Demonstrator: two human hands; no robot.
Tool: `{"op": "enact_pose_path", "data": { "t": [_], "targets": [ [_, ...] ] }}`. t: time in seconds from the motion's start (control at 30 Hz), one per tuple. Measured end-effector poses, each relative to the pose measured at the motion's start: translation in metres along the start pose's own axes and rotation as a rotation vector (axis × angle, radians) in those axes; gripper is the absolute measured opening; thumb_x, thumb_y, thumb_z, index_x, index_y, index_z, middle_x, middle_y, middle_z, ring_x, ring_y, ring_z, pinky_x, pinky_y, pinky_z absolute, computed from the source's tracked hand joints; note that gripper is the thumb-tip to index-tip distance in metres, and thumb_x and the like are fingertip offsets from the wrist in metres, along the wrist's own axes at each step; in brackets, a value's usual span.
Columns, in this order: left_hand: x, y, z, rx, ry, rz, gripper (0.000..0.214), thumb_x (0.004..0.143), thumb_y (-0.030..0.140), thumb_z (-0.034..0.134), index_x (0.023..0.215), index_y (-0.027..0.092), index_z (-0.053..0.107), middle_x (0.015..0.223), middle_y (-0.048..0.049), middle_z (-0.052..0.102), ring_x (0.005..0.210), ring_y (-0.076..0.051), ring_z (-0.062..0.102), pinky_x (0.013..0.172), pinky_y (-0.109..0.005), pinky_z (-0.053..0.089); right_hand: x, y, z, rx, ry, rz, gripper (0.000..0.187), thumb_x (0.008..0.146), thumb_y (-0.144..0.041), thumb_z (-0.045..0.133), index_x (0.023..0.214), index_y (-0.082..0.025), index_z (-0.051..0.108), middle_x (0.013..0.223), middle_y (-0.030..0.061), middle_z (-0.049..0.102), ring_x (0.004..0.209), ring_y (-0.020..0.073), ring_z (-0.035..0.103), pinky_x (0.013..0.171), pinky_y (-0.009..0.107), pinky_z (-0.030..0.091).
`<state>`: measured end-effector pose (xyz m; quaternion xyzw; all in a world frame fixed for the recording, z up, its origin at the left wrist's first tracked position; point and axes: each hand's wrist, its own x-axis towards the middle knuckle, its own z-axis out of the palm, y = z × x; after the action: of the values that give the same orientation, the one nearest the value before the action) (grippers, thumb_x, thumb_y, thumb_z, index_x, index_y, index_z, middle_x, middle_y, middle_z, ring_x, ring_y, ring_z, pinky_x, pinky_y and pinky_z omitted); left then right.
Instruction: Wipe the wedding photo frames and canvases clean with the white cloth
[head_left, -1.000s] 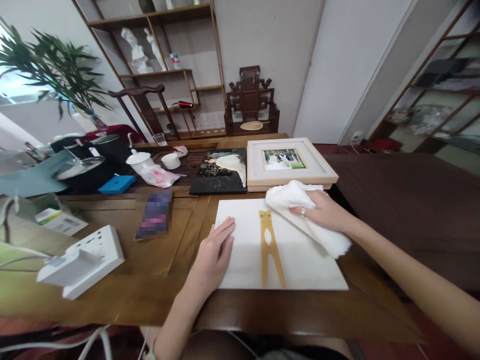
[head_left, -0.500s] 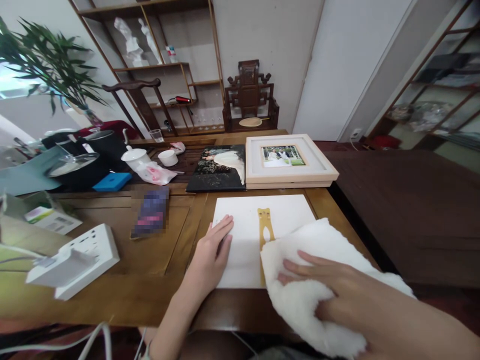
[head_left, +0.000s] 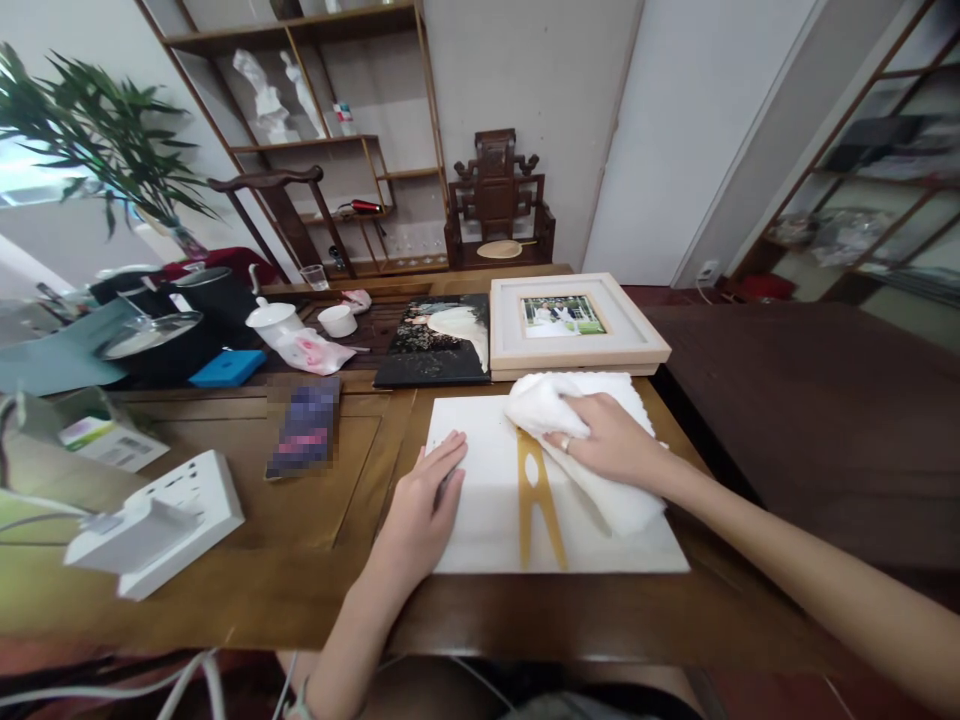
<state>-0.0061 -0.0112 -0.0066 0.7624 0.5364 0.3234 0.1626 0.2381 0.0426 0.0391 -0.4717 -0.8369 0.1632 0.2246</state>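
A white rectangular board [head_left: 480,510] lies flat near the front edge of the wooden table. Down its middle runs a tan, two-legged shape [head_left: 527,505], its top now covered. My left hand [head_left: 424,510] rests on the board's left edge, fingers stretched out and flat, holding nothing. My right hand [head_left: 604,440], with a ring on one finger, grips a white fluffy towel [head_left: 547,405] and presses it on the board's upper right part. The towel's loose end spreads over the board's right side.
Behind the board lie a pale wooden picture frame [head_left: 510,345] and a dark photo panel [head_left: 420,365]. A white power strip [head_left: 187,510], a pixelated purple item [head_left: 306,430], a blue box [head_left: 227,367], a teapot [head_left: 271,316] and a black pot [head_left: 161,350] stand to the left.
My right hand has moved the towel away from me, from the board's lower right to its upper part. The tan legs now show while the top is covered. My left hand stays put.
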Motion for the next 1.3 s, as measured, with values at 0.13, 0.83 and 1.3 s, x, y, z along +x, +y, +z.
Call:
{"op": "enact_pose_path", "data": {
  "t": [0.13,0.83,1.3],
  "targets": [
    [0.0,-0.002,0.001,-0.001,-0.001,0.003,0.035,0.092,0.024,0.043,0.121,0.016,0.061,0.132,-0.0122,0.058,0.127,-0.024,0.05,0.111,-0.05,0.032,-0.019,-0.013,0.008,-0.06,-0.089,-0.195,0.025,0.063,-0.012,0.056,0.085,-0.016,0.066,0.111,0.0157,0.066,0.109,0.033,0.056,0.096,0.05,0.04],
    [-0.001,-0.003,0.002,0.03,0.009,0.037,0.042,0.094,0.025,0.038,0.127,0.006,0.055,0.139,-0.017,0.05,0.134,-0.024,0.041,0.112,-0.045,0.032,0.005,-0.005,0.012,-0.13,-0.025,-0.236,0.018,0.078,-0.018,0.052,0.089,-0.015,0.065,0.096,0.0135,0.068,0.091,0.0294,0.062,0.076,0.042,0.05],
    [-0.002,-0.008,0.003,0.002,-0.011,0.013,0.041,0.094,0.025,0.038,0.126,0.009,0.057,0.137,-0.0168,0.052,0.132,-0.023,0.044,0.112,-0.045,0.032,-0.07,-0.077,0.017,-0.228,-0.395,-0.701,0.015,0.076,-0.032,0.068,0.085,-0.02,0.068,0.135,0.0154,0.053,0.129,0.0346,0.042,0.111,0.053,0.025]
  ]
}}
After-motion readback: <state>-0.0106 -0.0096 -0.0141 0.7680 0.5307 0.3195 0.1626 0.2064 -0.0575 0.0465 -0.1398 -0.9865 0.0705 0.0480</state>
